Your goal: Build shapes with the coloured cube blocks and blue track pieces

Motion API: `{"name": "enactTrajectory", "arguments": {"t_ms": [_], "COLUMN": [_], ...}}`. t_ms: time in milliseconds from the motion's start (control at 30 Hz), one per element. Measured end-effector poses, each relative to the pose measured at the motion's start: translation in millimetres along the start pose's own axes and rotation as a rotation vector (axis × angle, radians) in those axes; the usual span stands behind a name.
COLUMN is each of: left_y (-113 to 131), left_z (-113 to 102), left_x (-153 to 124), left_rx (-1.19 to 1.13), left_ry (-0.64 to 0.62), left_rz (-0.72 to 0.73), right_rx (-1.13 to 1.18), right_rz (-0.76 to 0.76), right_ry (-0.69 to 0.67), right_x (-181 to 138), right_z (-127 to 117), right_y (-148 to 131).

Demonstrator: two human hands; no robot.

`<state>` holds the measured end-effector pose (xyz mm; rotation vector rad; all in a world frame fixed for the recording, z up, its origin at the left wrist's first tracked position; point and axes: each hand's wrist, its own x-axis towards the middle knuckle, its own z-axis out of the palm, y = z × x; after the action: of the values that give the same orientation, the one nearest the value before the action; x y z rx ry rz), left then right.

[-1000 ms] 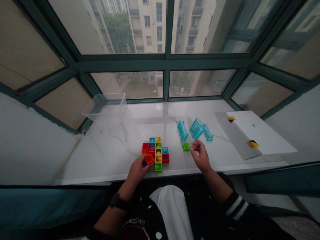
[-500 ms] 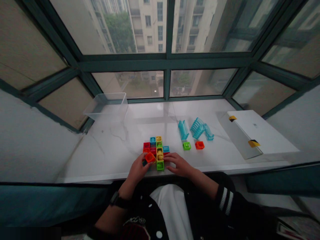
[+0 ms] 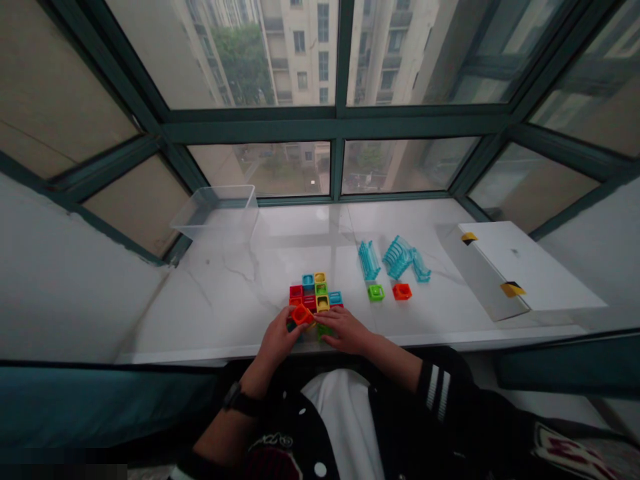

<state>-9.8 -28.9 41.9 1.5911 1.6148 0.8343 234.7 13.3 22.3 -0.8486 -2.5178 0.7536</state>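
Note:
Near the front edge of the white sill lies a cluster of joined plastic blocks in red, blue, yellow and green, with a yellow block (image 3: 323,303) near its middle. My left hand (image 3: 278,337) is closed on an orange block (image 3: 302,315), which sits tilted at the cluster's near left side. From the right, my right hand (image 3: 345,331) lies over the near part of the cluster, its fingers stretched out and the tips close to the orange block. Those fingers partly cover a green block (image 3: 324,331) at the near end.
To the right sit a loose green block (image 3: 376,293) and a loose orange block (image 3: 402,291). Behind them are clear blue track pieces (image 3: 398,257). A clear plastic bin (image 3: 215,210) stands back left, and a white box (image 3: 533,267) with striped tape lies at right.
My right hand has moved left over the cluster, covering its near yellow and green blocks. My left hand still holds the orange block. The view has shifted slightly.

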Motion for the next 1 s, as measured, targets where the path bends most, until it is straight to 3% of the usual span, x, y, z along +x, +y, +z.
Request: {"name": "enactTrajectory", "arguments": {"t_ms": [567, 900, 1000], "left_y": [-14, -22, -17], "left_z": [9, 19, 21], "left_x": [-3, 2, 3], "left_rx": [-0.071, -0.391, -0.388], "left_ry": [0.066, 0.075, 0.075], "left_rz": [-0.074, -0.101, -0.100], "right_rx": [-0.049, -0.131, -0.133], "right_rz": [0.071, 0.064, 0.085], "right_ry": [-0.045, -0.059, -0.041], "right_x": [-1, -1, -2], "right_z": [7, 10, 15], "right_y": [-1, -8, -8]}}
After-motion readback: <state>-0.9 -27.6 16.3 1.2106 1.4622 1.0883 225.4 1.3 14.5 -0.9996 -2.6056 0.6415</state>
